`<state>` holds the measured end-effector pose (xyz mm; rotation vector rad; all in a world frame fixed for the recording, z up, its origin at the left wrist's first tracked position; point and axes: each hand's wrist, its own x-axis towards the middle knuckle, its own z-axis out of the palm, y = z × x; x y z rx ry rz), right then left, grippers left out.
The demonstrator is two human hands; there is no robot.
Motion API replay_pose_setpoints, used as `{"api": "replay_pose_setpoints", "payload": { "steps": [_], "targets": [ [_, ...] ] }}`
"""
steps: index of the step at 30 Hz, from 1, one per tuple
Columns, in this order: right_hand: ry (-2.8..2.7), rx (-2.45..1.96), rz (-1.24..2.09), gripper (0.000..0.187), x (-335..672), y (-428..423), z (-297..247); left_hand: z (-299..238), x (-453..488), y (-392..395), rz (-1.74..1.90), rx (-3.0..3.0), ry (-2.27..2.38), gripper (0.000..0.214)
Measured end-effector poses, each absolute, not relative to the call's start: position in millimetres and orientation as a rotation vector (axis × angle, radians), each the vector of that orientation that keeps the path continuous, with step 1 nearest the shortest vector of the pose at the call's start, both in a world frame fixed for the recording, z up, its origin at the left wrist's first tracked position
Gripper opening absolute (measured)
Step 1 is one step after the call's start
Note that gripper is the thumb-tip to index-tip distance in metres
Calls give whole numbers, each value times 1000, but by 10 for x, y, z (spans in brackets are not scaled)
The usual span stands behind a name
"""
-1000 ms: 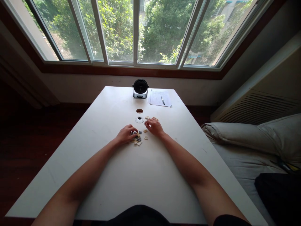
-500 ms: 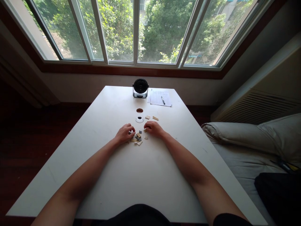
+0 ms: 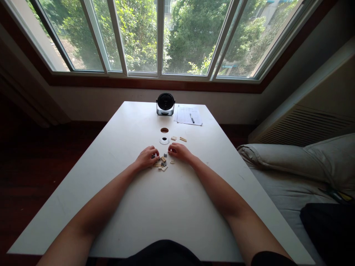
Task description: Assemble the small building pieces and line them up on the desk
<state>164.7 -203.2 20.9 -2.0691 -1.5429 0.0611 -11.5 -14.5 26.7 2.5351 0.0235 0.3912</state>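
Observation:
My left hand (image 3: 146, 157) rests at the left side of a small pile of tan and grey toy building bricks (image 3: 163, 159). Its fingers are curled, and a small dark grey brick (image 3: 153, 156) shows between thumb and fingers. Across the pile, my right hand (image 3: 181, 152) is bent down with its fingertips close to the table; what they pinch, if anything, is hidden. A loose grey brick (image 3: 165, 155) lies between the hands. One pale brick (image 3: 172, 162) sits just below my right hand, and white pieces (image 3: 163, 169) lie at the pile's near edge.
On the white table (image 3: 163, 210), a pale brick (image 3: 173, 138) and a long tan brick (image 3: 183, 139) lie beyond my right hand. Behind them are a ring-shaped cover (image 3: 164, 141), a round hole (image 3: 164, 130), a black fan (image 3: 165, 102), and papers (image 3: 185, 115) with a pen (image 3: 192, 118).
My right hand has shifted slightly left, and its fingers are curled in more. The small tan piece seen under its fingertips earlier no longer shows. My left hand has hardly moved.

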Motion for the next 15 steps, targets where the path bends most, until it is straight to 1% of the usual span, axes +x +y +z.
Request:
{"api": "replay_pose_setpoints", "payload": {
  "steps": [3,9,15],
  "targets": [
    [-1564,-2052,76,4,1641,-2038,218,274,-117,-154,392,2540,20,13],
    [-1592,-2037,91,6,1652,-2029,184,283,-119,-137,389,2550,23,8],
    [-1556,-2088,64,9,1637,-2000,164,305,-125,-157,378,2593,-37,19]
  ]
}}
